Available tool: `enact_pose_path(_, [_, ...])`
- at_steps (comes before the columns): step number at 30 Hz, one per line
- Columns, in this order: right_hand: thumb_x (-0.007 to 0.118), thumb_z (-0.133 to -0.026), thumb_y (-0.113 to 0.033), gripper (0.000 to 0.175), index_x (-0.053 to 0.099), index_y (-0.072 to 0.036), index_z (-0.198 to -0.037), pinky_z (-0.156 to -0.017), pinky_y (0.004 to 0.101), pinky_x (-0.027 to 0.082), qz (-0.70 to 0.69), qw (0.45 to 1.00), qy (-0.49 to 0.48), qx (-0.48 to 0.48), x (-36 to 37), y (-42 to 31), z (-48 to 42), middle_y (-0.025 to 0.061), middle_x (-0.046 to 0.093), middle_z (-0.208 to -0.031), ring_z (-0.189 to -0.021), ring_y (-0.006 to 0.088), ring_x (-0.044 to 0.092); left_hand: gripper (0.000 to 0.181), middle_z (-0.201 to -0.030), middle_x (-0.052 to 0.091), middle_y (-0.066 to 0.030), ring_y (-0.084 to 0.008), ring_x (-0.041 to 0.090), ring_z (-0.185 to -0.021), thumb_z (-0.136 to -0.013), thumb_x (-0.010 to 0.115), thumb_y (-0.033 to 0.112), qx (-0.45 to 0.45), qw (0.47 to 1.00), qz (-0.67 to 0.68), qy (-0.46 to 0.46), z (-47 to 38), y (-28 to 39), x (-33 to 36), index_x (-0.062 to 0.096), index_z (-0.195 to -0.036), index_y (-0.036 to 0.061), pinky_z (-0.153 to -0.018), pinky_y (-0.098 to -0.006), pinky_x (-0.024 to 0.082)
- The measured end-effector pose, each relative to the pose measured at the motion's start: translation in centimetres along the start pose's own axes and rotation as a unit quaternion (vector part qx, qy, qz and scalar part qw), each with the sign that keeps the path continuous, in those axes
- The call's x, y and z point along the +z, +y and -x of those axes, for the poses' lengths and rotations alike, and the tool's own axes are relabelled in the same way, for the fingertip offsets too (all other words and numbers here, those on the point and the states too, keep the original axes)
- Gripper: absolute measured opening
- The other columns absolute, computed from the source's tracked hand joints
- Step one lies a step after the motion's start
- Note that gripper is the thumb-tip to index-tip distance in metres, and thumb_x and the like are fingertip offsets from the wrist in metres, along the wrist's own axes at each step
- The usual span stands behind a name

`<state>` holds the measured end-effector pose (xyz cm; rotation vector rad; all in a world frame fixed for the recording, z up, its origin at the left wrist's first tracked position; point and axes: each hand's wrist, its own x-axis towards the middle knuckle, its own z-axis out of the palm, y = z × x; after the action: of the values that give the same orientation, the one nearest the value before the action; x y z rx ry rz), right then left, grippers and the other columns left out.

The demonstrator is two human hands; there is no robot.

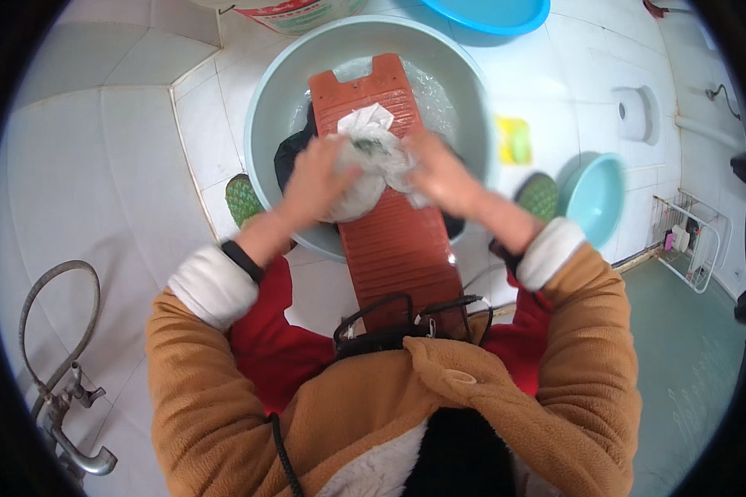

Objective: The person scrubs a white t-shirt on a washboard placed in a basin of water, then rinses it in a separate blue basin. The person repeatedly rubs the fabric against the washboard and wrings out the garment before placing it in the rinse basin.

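Note:
A wet white cloth (373,168) with a dark greenish patch lies bunched on a reddish-brown ribbed washboard (401,248). My left hand (323,180) grips its left side, blurred by motion. On the right side, my right hand (440,171) holds the cloth too, its fingers partly hidden in the folds. The washboard leans from my lap into a large pale basin (260,118). Water (441,93) shows in the basin around the board's far end. Dark fabric (293,158) sits in the basin left of the board, partly covered by it.
A yellow packet with a green bar (520,141) lies on white tiles right of the basin. Beyond are a small turquoise basin (597,199), a blue basin (497,15) and a bucket (298,15). A wire rack (690,239) stands far right; a metal tap (68,428) is lower left.

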<state>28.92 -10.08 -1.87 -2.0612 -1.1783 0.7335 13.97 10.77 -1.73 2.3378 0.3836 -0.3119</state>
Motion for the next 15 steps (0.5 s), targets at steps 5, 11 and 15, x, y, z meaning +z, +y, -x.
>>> enact_pose_path(5, [0.064,-0.081,-0.027,0.015,0.065,-0.015,-0.089,-0.074,0.041,0.048,0.278,0.957,0.001,-0.081,6.4,1.6,0.0,0.0065,0.061,-0.107,-0.1,0.0283,0.057,0.042,-0.111,0.054,-0.0094,-0.0362,0.048,-0.107,-0.074,0.071,0.031,0.142,0.937,-0.256,0.188,2.5,1.2,7.6,0.061,-0.114,0.0193,-0.08,-0.049,0.041])
enact_pose_path(11, [0.052,-0.089,-0.023,0.02,0.066,-0.011,-0.097,-0.081,0.0422,0.052,0.214,0.97,0.005,0.111,8.9,6.1,-9.3,0.0123,0.068,-0.095,-0.091,0.0335,0.066,0.029,-0.082,0.057,-0.0092,-0.032,0.061,-0.085,-0.081,0.06,0.025,0.092,0.97,-0.13,0.183,-7.3,-4.2,7.7,0.06,-0.107,0.0134,-0.079,-0.0496,0.045])
enact_pose_path(15, [0.043,-0.095,-0.026,0.032,0.064,-0.007,-0.109,-0.086,0.0434,0.051,0.176,0.952,0.03,0.249,6.4,4.3,-13.0,0.0184,0.069,-0.105,-0.102,0.0324,0.066,0.023,-0.089,0.068,-0.0121,-0.0308,0.066,-0.092,-0.085,0.053,0.027,-0.034,0.98,-0.179,0.076,-12.9,-3.5,4.0,0.068,-0.094,0.0108,-0.084,-0.0481,0.049])
